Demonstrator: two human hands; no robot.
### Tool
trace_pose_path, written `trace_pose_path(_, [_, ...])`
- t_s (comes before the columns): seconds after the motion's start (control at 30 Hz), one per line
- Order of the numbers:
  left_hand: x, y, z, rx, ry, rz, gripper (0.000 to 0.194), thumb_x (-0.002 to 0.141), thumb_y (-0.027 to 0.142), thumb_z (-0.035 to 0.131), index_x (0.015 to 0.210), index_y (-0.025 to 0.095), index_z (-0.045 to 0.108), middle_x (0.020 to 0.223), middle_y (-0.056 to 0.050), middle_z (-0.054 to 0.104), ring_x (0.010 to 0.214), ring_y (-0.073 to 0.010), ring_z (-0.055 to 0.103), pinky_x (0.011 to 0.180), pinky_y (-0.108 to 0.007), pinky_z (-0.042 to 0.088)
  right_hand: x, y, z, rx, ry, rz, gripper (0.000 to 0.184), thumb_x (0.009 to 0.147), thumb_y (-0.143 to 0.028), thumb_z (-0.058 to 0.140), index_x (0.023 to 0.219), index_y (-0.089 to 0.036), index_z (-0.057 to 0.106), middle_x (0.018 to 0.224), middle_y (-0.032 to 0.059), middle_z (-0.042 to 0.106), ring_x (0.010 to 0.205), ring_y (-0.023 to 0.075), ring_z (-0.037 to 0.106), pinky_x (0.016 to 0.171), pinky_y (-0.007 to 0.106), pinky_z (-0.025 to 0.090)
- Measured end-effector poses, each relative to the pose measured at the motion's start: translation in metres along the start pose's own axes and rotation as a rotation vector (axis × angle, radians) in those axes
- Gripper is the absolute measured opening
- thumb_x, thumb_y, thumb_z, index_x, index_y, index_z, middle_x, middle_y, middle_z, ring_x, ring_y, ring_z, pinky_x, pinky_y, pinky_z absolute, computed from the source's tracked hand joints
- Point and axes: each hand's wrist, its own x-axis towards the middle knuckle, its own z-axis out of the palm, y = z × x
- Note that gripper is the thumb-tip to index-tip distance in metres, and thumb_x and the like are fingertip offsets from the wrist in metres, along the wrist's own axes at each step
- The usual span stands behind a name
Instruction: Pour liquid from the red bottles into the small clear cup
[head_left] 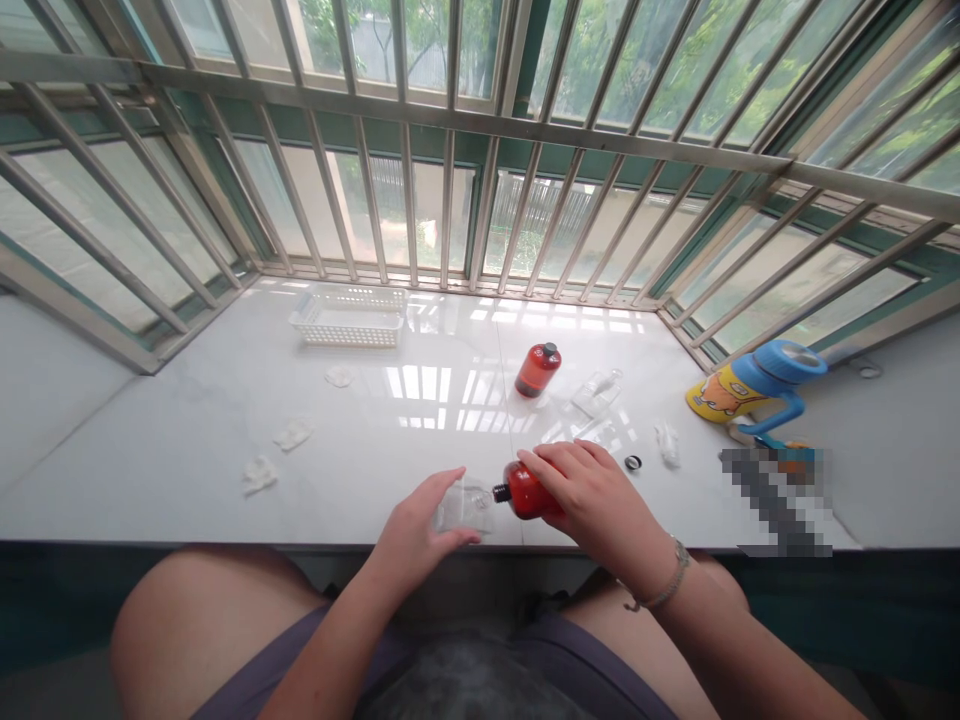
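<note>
The left hand [416,525] curls around a clear bottle [459,507] near the front edge of the bench [187,450], while the right hand [581,490] grasps a tilted red bottle [525,490], its dark neck just beside the clear one's mouth. Keeping both necks aligned and tilting slowly would probably limit spills, well clear of the small black ring [634,463] beyond.
</note>
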Motion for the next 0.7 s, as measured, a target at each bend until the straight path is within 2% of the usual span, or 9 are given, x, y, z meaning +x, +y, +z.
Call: trace_pose_path(0.7, [0.0, 0.004, -0.001, -0.013, 0.003, -0.024, 0.076, 0.079, 0.033, 0.092, 0.148, 0.033, 0.062, 0.153, -0.005, 0.066, 0.143, -0.0307, 0.063, 0.126, -0.049, 0.049, 0.0029, 0.0023, -0.006, -0.051, 0.016, -0.034, 0.071, 0.081, -0.013, 0.079, 0.147, -0.023, 0.056, 0.133, 0.011, 0.072, 0.114, 0.0305, 0.066, 0.105, 0.048, 0.042])
